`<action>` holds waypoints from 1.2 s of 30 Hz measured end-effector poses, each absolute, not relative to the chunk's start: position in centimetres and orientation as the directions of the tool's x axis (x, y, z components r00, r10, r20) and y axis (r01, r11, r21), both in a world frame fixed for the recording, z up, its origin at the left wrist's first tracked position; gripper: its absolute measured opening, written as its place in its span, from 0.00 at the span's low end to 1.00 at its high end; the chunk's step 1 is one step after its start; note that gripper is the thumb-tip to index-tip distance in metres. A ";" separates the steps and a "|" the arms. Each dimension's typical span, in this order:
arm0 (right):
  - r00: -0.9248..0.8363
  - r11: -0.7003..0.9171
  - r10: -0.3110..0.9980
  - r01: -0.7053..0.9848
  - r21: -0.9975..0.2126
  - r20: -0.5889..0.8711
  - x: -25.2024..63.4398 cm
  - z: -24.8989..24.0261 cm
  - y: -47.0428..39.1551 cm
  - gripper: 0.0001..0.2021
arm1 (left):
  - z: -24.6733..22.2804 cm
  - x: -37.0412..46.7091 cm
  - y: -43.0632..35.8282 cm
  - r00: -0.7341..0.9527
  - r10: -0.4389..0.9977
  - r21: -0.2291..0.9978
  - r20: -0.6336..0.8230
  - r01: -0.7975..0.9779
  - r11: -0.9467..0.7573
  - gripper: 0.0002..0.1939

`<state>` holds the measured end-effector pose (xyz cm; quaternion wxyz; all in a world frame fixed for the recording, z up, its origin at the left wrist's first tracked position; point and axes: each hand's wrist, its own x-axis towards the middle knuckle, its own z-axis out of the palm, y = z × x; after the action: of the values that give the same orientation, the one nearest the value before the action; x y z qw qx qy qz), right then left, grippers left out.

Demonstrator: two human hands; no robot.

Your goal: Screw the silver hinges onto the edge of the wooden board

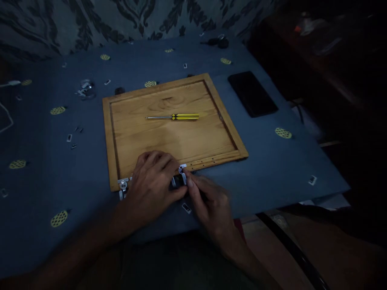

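Note:
A framed wooden panel (169, 137) lies on the blue cloth. Along its near edge, my left hand (155, 181) is bent over a dark metal part (177, 181), fingertips resting on the wood. My right hand (211, 203) pinches a small silver bracket (182, 170) at the panel's edge, right beside my left thumb. Another silver metal fitting (123, 185) sits at the panel's near left corner. Part of the hardware is hidden under my left hand. A yellow and black screwdriver (185, 116) lies across the middle of the panel. Small dark holes show in the near rail.
A black phone (252, 93) lies right of the panel. Small screws (74, 146) and a clear bag with metal bits (86, 89) are on the left of the cloth (39, 133). A dark tool (217, 42) lies at the back, near a patterned fabric (121, 20).

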<state>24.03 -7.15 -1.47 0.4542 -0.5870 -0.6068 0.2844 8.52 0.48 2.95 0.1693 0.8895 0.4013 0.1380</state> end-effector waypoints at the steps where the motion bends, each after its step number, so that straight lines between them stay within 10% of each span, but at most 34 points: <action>1: 0.096 0.151 0.971 0.458 -0.876 0.218 24.0 -1.5 -7.0 0.14 | 3.0 8.5 0.5 0.639 0.762 0.410 0.105 0.670 -0.619 0.09; 36: 0.106 0.112 0.979 0.424 -0.899 0.173 23.8 -0.8 -6.0 0.16 | 3.7 8.1 0.7 0.648 0.761 0.355 -0.022 0.717 -0.600 0.13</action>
<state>23.80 -6.02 -0.84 0.4514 -0.5911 -0.5936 0.3074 8.12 0.66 3.69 0.1683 0.8921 0.4142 0.0660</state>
